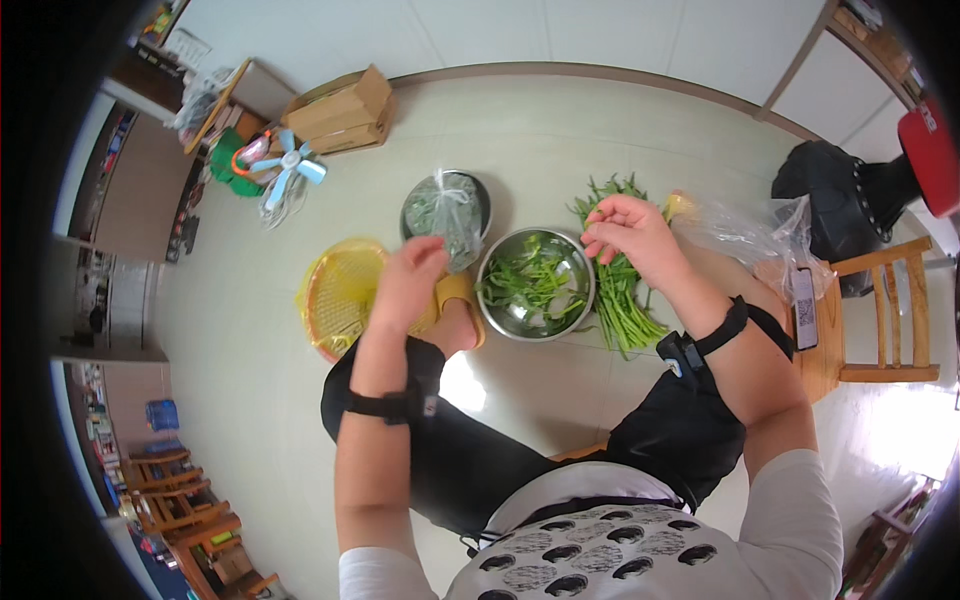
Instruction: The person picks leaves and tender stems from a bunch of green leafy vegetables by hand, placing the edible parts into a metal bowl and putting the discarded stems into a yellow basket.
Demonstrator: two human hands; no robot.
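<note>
My right hand (626, 229) hovers over the top of a bundle of leafy green vegetables (628, 307) on the floor, thumb and fingertips close together. A bit of green shows at those fingertips; whether it is held or lies behind them is unclear. Left of the bundle, a stainless steel bowl (555, 335) contains loose leaves and stems (536, 281). My left hand (412, 277), slightly blurred, is raised between a yellow plastic basket (319, 300) and a tied clear plastic bag (450, 217) of greens. Its fingers are curled, and their tips are partly hidden. The bag rests in a second metal bowl (409, 214).
A yellow slipper (457, 289) is on my foot beside the bowl. At right, a wooden chair (821, 375) bears a phone (805, 307) and a clear plastic bag (750, 225). A cardboard box (337, 120) and blue fan blades (289, 161) lie at the far left.
</note>
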